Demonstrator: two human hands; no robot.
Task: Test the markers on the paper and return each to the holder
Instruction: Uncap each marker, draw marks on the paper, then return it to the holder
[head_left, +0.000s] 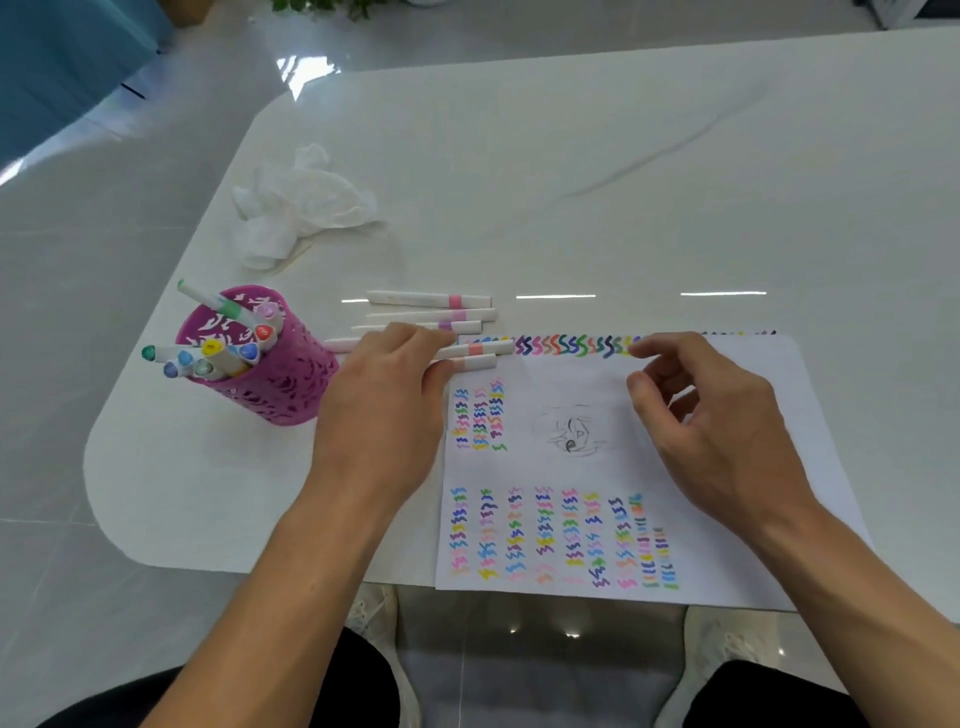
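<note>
The white surface (571, 156) carried everything, and the paper (753, 467) lay on its near right part, its near edge hanging just past the rim. Rows of coloured squiggles already ran along its far edge and filled its near half, so the testing looked well along.

The right hand (717, 415) hovered over the paper with its fingers loosely curled and nothing in them. The left hand (384, 400) lay across the loose markers (431, 300), fingers bent over them and the thumb at the nearest one. Whether that pinch had closed on a marker could not be told.

The purple holder (280, 384) stood at the near left, just beside the left hand. The stored markers (228, 353) in it leaned leftward, coloured ends up. A crumpled tissue (301, 208) sat further back.

The loose markers lay side by side, stacked from far to near between the holder and the paper's far left corner. Their long axes ran left to right, and their coloured bands sat toward the right ends.

The step in hand seemed to be picking the next marker. The next move would call for lifting one clear without rolling its neighbours, then uncapping it with the free right hand.
</note>
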